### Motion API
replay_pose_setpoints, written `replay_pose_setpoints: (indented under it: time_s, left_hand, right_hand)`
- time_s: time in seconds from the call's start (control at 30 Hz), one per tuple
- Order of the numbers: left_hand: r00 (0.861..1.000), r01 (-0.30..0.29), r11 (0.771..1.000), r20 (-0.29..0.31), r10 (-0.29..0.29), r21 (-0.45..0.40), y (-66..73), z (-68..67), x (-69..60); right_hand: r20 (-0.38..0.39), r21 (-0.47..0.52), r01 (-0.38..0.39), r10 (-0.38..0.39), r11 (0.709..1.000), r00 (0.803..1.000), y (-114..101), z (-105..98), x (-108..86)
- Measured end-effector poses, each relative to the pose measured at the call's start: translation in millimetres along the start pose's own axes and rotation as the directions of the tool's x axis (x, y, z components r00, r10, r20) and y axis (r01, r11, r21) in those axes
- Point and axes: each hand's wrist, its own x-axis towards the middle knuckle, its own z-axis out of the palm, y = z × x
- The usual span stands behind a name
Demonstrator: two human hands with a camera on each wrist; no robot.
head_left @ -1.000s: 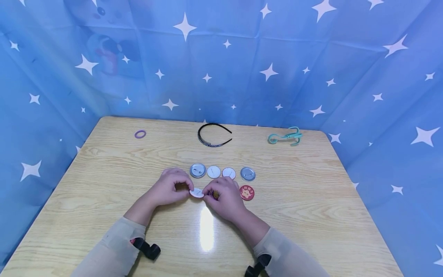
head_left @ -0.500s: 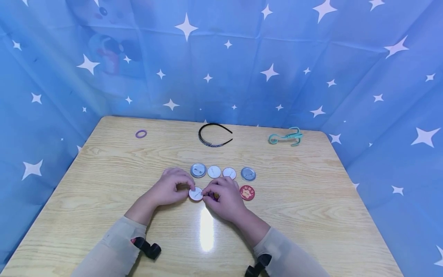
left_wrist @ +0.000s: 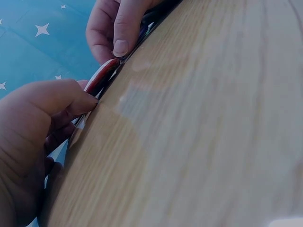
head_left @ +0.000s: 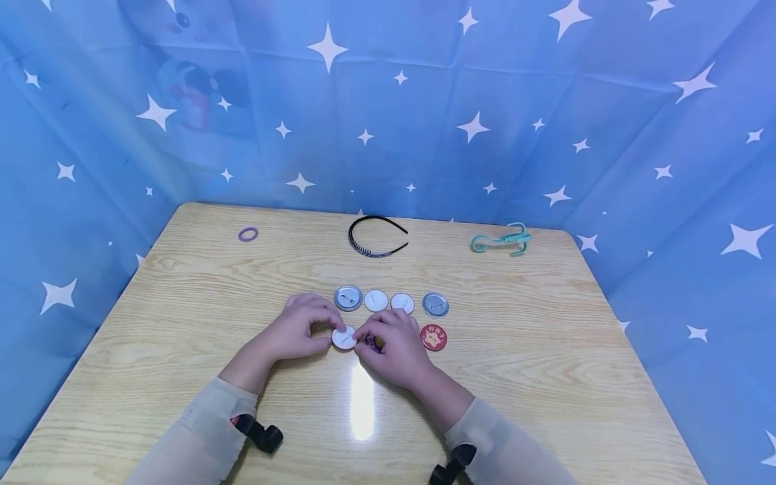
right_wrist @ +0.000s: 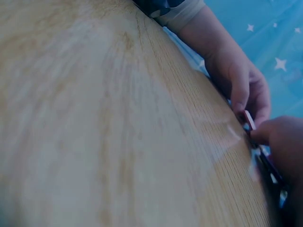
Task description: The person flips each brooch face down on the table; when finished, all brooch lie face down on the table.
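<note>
Between my hands is a round pin-back badge [head_left: 343, 338], its white back and pin turned up. My left hand [head_left: 305, 327] pinches its left edge with thumb and fingers. At the right edge, my right hand [head_left: 394, 345] pinches it between thumb and forefinger. In the left wrist view the badge [left_wrist: 102, 75] leans a little off the table and shows a red rim. Another badge, dark purple and gold [head_left: 374, 342], lies partly hidden under my right hand. Beside that hand lies a red badge [head_left: 433, 337] with a yellow star-shaped figure, face up.
Behind the hands runs a row of several face-down badges, from a silver one [head_left: 348, 298] to another silver one [head_left: 435, 305]. Farther back on the wooden table [head_left: 545, 377] lie a purple hair tie [head_left: 248, 234], a black headband [head_left: 371, 254] and a teal hair clip [head_left: 500, 238].
The badge between my hands was tipped up on edge a second ago and has turned flatter, its white back showing rounder. Both hands have stayed nearly in place.
</note>
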Motion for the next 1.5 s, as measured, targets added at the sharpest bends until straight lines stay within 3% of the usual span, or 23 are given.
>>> replay_pose_setpoints:
  time_s: [0.53, 0.83, 1.0, 1.27, 1.5]
  left_hand:
    - [0.999, 0.013, 0.999, -0.038, -0.014, -0.029, -0.2, -1.2, 2.7]
    - [0.997, 0.006, 1.0, -0.072, -0.007, -0.014, -0.8, 0.5, 8.1]
    - [0.993, -0.008, 0.999, -0.122, 0.004, -0.031, -1.7, 4.0, 9.9]
    - [0.991, 0.058, 0.998, -0.118, -0.06, -0.019, 12.6, 12.4, 9.5]
    - [0.989, 0.084, 0.995, -0.121, -0.09, -0.052, 31.2, 29.2, 11.4]
  right_hand:
    - [-0.012, 0.005, 0.034, -0.034, 0.999, 0.999, 2.9, -3.4, 3.7]
    - [-0.136, -0.064, 0.109, -0.117, 0.992, 0.984, 10.1, -10.3, 1.5]
    - [-0.142, -0.084, 0.117, -0.128, 0.99, 0.982, 15.5, -17.5, -6.1]
    - [-0.168, -0.119, 0.108, -0.127, 0.987, 0.978, 25.3, -24.4, -24.8]
    - [-0.146, -0.109, 0.105, -0.12, 0.988, 0.982, 23.3, -26.6, -24.3]
